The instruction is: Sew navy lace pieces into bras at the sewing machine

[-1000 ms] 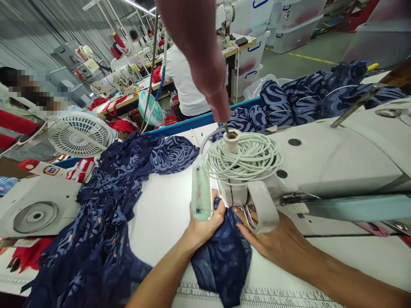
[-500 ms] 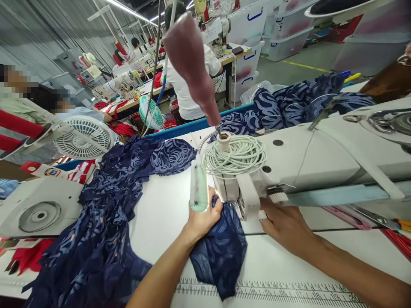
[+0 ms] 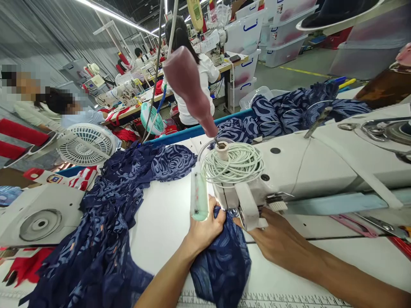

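A piece of navy patterned fabric (image 3: 221,265) lies under the head of a white sewing machine (image 3: 289,158) and hangs toward the front of the table. My left hand (image 3: 205,226) is closed on its upper left part, thumb bent over the cloth. From the right, my right hand (image 3: 272,233) reaches in beside the needle area; a fingertip meets the fabric's right edge. Its other fingers are partly hidden behind the machine head, closed toward the cloth. A coil of pale green cord (image 3: 236,162) sits on top of the machine, around a screwdriver with a dark red handle (image 3: 189,85).
A heap of navy fabric pieces (image 3: 93,239) spreads over the left side. Tied navy bundles (image 3: 276,111) lie behind the machine. Scissors (image 3: 382,222) and pink tweezers (image 3: 353,225) rest at right. A printed ruler (image 3: 276,298) runs along the front. Other people sit beyond, near a white fan (image 3: 85,144).
My right hand has moved left, its fingertip now at the fabric beside the needle area. The fabric's lower part has shifted slightly. The camera view has tilted a little.
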Tool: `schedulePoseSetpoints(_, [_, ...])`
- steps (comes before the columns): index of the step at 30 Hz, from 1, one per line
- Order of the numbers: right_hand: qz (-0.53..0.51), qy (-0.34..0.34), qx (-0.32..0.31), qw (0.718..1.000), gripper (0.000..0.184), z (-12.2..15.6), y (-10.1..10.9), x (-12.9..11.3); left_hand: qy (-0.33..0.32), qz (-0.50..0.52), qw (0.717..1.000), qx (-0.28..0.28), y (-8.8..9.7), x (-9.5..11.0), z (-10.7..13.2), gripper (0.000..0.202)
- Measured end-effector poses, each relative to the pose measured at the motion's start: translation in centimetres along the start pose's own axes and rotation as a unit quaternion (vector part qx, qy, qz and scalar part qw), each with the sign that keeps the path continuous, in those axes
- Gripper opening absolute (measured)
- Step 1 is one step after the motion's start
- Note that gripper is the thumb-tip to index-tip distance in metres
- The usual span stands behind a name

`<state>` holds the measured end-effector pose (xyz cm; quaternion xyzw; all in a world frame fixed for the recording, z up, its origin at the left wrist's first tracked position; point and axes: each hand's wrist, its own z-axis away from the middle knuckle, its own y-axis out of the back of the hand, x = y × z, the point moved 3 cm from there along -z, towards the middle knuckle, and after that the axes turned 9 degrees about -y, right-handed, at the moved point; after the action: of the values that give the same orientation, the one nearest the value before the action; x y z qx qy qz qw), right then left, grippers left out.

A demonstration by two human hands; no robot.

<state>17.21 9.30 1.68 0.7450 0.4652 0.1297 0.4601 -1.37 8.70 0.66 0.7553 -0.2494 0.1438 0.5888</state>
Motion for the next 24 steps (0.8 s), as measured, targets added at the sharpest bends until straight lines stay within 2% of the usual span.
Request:
schedulePoseSetpoints(2, [0.008, -0.005, -0.010, 1.000, 0.051, 0.3, -0.3, 0.0, 0.004, 0.015, 1.000, 0.002, 0.0, 0.0, 0.1, 0.016])
schedulePoseSetpoints(9, [0.009, -0.014, -0.018, 1.000, 0.044, 0.9, -1.0, 0.3, 0.026, 0.108, 0.994, 0.007, 0.2, -0.1, -0.1, 0.016])
schedulePoseSetpoints(14, [0.025, -0.006, -0.004, 1.000, 0.042, 0.4, -0.9, 0.2, 0.046, 0.085, 0.995, -0.001, 0.2, -0.4, -0.5, 0.012])
schedulePoseSetpoints(19, [0.002, -0.010, 0.023, 1.000, 0.032, 0.0, -0.5, 0.2, 0.060, 0.060, 0.996, 0.010, -0.2, -0.8, -0.7, 0.007])
schedulePoseSetpoints(24, [-0.014, -0.024, 0.068, 0.997, 0.028, 0.1, -0.1, 0.3, 0.054, 0.097, 0.994, 0.013, 1.7, -0.2, 0.5, 0.009])
